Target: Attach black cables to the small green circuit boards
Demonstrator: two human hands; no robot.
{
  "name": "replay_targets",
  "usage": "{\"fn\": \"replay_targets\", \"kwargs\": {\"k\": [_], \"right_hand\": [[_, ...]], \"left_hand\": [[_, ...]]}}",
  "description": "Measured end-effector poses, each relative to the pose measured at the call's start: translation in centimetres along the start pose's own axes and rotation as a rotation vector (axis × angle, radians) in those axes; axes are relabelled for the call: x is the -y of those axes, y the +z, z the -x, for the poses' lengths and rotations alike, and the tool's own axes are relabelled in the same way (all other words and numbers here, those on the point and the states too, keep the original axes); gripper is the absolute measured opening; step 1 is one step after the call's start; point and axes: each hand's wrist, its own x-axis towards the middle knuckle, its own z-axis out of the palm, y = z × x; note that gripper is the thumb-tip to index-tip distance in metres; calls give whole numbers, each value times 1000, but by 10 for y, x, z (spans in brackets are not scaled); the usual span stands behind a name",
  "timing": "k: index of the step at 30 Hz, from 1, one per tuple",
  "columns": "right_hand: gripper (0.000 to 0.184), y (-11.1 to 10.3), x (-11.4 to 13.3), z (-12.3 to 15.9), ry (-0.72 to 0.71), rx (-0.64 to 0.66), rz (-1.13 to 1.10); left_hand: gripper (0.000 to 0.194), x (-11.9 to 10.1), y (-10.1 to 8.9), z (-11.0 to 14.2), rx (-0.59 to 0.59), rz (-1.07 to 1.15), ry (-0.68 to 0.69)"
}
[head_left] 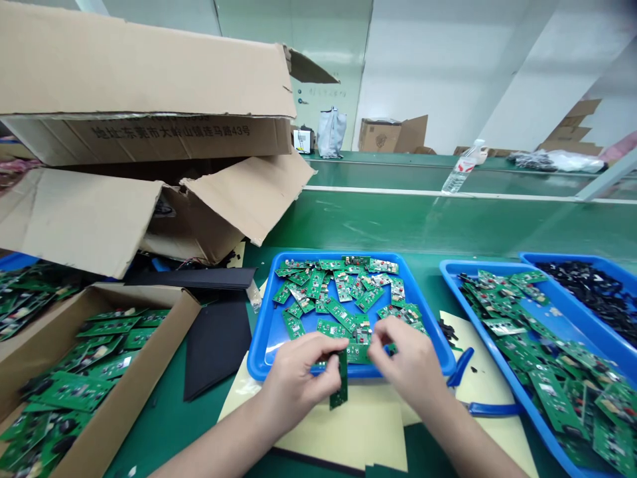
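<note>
My left hand (306,368) pinches a small green circuit board (340,382) between thumb and fingers, its narrow edge hanging down over the near side of a blue tray (261,332). Loose green circuit boards (343,285) lie scattered inside that tray. To the right, my right hand (405,355) has its thumb and forefinger drawn together above the tray's near right part. Anything between those fingertips is too small or hidden to make out. Pale yellow sheets (368,425) lie under both hands.
Blue-handled cutters (490,409) lie right of my right hand. Beyond them are a blue tray (478,318) of boards and another of black parts (590,285). At left stand a cardboard box (164,352) of boards, black sheets (219,345) and large cartons (149,73). A bottle (462,169) leans behind.
</note>
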Motion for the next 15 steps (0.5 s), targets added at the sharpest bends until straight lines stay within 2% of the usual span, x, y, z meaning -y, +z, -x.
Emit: {"fn": "replay_targets", "kwargs": {"k": [4,8,11,15], "right_hand": [[23,-19,-10,-14,136,11,-119],[35,-31,-8,-20,214,24,-173],[38,-45,-8,-25,265,29,-135],[37,-77,-16,-28,344,54,8]], "left_hand": [[22,7,-4,-2,-105,200,-173],[18,19,2,1,-112,356,-299],[16,22,4,1,-92,342,-288],[11,20,0,0,-111,291,-175]]}}
